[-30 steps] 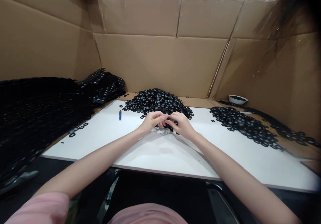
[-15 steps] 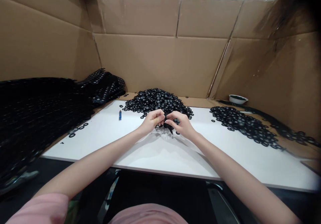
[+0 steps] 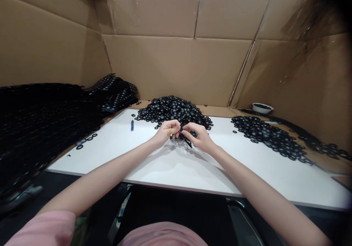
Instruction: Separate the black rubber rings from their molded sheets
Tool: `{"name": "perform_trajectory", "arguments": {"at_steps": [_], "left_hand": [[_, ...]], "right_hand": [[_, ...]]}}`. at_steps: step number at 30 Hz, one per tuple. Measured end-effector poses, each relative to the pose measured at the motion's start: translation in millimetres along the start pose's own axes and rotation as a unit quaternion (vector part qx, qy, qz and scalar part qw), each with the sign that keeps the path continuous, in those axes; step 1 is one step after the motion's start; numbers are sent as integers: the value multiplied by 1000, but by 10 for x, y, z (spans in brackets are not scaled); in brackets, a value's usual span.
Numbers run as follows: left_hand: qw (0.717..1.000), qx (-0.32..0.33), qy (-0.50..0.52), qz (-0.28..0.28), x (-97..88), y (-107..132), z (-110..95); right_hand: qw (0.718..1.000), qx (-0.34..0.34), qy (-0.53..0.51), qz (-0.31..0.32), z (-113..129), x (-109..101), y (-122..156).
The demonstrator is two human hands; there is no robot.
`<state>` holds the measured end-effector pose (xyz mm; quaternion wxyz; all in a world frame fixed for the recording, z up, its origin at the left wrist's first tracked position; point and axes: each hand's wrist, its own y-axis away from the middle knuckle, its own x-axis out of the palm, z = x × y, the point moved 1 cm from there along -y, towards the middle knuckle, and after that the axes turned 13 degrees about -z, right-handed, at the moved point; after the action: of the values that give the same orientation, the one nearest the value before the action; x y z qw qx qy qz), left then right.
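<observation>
My left hand [image 3: 169, 130] and my right hand [image 3: 197, 133] meet in front of a heap of black rings [image 3: 170, 108] on the white board. Between the fingertips is a small black piece [image 3: 186, 138], with a narrow dark end pointing down toward me. Both hands pinch at it with thumb and fingers, and its exact shape is partly hidden. A few black rings lie under and just behind the hands.
Black perforated sheets [image 3: 49, 117] are piled at the left. Another spread of black rings [image 3: 269, 137] lies at the right, near a white bowl [image 3: 262, 108]. A small blue item [image 3: 132, 125] rests on the white board [image 3: 110, 165]. Cardboard walls [image 3: 170, 62] surround the board.
The dark end below the fingers has swung slightly to the right and shows more. Both hands stay almost in place; the view has tipped slightly.
</observation>
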<state>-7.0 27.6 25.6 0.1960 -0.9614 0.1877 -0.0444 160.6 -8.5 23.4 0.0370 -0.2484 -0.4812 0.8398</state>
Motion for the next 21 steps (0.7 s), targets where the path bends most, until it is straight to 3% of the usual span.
{"name": "perform_trajectory", "arguments": {"at_steps": [9,13,21], "left_hand": [[998,34,-48,2,24,29,-18],[996,67,-54,-5,75,62,-54],[985,126,-93,-72,210,160,-179]], "right_hand": [[999,33,-15,-6,39,0,-2],[995,82,-47,-23,92,51,6],[971,164,-152,-87,170,206,8]]}}
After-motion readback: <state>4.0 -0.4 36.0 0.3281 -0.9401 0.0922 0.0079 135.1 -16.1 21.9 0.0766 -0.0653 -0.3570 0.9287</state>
